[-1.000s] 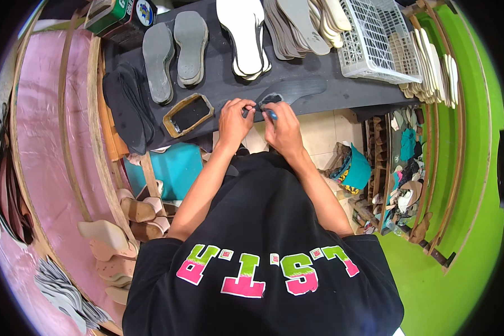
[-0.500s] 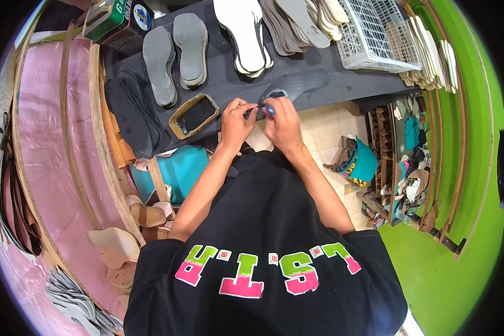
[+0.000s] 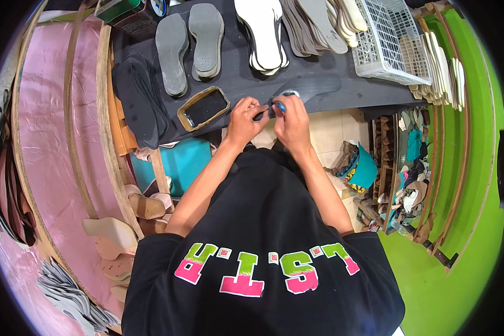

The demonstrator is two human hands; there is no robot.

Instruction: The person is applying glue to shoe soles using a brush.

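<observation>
At the near edge of the dark table, a black shoe sole (image 3: 319, 85) lies with its near end at my fingers. My left hand (image 3: 244, 121) is closed, its fingertips pinching a small dark edge or strip. Close beside it, my right hand (image 3: 294, 124) grips a blue-handled tool (image 3: 280, 106); its working end is hidden by the fingers. A pale, wet-looking patch (image 3: 290, 93) shows just beyond the right fingers. Left of my hands stands a tan-rimmed rectangular tub (image 3: 185, 114) with dark contents.
Grey soles (image 3: 172, 56), white sole pieces (image 3: 259, 33) and stacked grey insoles (image 3: 305, 33) lie along the far side. A white plastic basket (image 3: 375, 64) stands at the far right. Black sheets (image 3: 134, 95) rest at the left. Shelves (image 3: 383, 162) stand at the right.
The view has shifted, so the table's things sit farther right. My hands remain close together at the sole's near end, with the blue-handled tool still in the right.
</observation>
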